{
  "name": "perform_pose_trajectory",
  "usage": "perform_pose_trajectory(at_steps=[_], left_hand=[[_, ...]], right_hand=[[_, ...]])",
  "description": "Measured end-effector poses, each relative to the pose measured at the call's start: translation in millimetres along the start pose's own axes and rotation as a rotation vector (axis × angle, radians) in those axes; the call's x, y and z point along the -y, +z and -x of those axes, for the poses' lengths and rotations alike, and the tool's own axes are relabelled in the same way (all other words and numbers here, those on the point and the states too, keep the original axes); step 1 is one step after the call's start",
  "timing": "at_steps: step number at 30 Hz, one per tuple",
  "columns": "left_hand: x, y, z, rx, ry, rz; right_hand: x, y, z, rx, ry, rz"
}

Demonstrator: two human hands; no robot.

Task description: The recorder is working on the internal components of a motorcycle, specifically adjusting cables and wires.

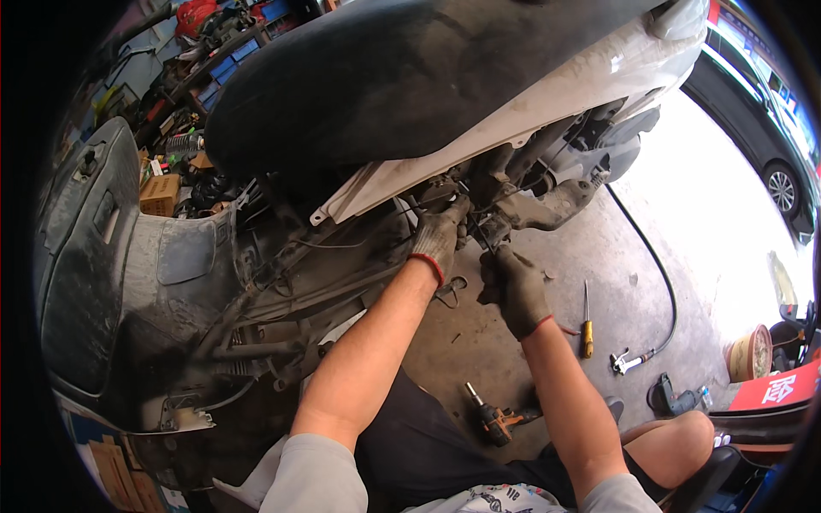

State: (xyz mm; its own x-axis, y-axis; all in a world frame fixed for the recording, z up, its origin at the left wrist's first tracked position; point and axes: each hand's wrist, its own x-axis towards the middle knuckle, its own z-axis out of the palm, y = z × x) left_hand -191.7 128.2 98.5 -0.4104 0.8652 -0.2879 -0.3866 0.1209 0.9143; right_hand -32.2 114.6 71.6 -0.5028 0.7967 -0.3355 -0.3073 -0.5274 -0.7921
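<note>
A scooter with a dark seat [385,85] and a white side panel [479,137] fills the upper middle, its engine parts [522,205] exposed below the panel. My left hand [440,238], in a grey glove with a red cuff, is closed among these parts beneath the panel. What its fingers grip is hidden. Just to the right and nearer, my right hand [518,295], in a dirty gloved fist, grips a thin dark rod [488,241]. The rod runs up and left toward the engine, beside my left hand; its far end is hard to make out.
On the concrete floor lie a screwdriver [587,338] with a yellow handle, a cordless driver [496,419] and an air gun [631,362] on a black hose [671,291]. Another power tool [676,398] lies right. A dark car [761,120] stands outside. Cluttered shelves [218,73] are far left.
</note>
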Motion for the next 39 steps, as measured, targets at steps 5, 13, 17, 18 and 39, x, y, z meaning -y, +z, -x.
perform_pose_trajectory(at_steps=[5,13,17,18,39], left_hand=[[-1.7,5.2,0.8,-0.033,-0.012,-0.048],[3.0,4.0,-4.9,-0.01,0.022,-0.038],[-4.1,4.9,2.8,-0.034,0.0,-0.04],[-3.4,6.6,2.1,-0.026,-0.006,-0.019],[-3.1,-5.0,5.5,0.044,0.013,-0.058]], right_hand=[[-8.2,0.9,2.4,-0.413,-0.67,1.099],[-0.3,-4.3,0.6,0.331,0.165,-0.365],[-5.7,10.7,9.2,-0.347,-0.634,1.052],[-9.0,4.8,4.3,-0.372,-0.709,1.065],[-5.5,-2.3,10.5,0.151,0.032,-0.254]])
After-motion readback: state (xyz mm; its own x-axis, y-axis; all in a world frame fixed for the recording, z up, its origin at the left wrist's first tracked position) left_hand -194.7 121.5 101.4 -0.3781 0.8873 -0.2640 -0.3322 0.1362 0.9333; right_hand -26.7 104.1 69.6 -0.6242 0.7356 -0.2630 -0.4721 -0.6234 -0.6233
